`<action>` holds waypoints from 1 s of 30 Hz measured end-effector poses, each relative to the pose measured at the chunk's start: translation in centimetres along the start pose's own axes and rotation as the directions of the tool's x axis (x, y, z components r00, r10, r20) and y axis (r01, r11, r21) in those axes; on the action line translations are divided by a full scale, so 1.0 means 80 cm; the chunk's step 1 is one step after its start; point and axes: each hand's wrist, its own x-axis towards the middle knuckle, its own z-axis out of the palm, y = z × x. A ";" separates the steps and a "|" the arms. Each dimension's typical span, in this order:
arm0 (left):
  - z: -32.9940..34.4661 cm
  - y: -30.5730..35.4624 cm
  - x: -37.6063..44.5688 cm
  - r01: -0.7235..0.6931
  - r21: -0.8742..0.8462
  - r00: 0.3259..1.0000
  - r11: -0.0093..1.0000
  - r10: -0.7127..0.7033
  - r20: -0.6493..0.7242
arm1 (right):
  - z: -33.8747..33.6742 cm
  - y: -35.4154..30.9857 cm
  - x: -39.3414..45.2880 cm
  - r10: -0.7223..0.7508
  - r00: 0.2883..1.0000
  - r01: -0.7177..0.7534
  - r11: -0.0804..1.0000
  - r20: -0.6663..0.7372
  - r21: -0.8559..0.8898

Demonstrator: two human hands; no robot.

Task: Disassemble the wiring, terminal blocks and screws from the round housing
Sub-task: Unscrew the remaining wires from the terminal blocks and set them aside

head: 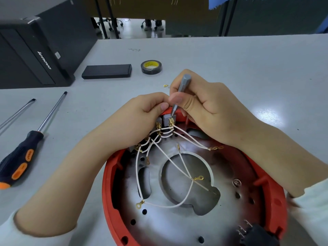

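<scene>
The round red housing with a metal plate inside lies at the table's near edge. White wires with brass ring lugs run across the plate to grey terminal blocks at its far rim. My left hand grips the terminal blocks from the left. My right hand holds a small grey screwdriver upright, its tip on a brass terminal of the right block. A black connector sits at the housing's near right.
Two long screwdrivers lie on the table to the left, one with a black and orange handle. A black flat box and a roll of black tape lie farther back. A black computer case stands at far left. A loose brass lug lies by the tape.
</scene>
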 end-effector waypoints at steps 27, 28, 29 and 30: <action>0.000 -0.001 0.002 0.011 0.044 1.000 0.999 -0.010 -0.004 | 0.005 0.000 0.049 0.337 0.916 -0.392 0.867 0.216 0.308; -0.001 -0.001 0.002 0.009 0.052 1.000 0.999 -0.009 -0.002 | 0.006 0.000 0.049 0.337 0.917 -0.391 0.866 0.213 0.312; -0.001 -0.001 0.002 0.006 0.056 1.000 0.998 -0.007 0.003 | 0.006 0.000 0.046 0.328 0.923 -0.377 0.873 0.200 0.309; 0.000 -0.001 0.002 0.003 0.057 1.000 0.998 -0.004 0.009 | 0.006 0.001 0.042 0.309 0.934 -0.352 0.885 0.182 0.304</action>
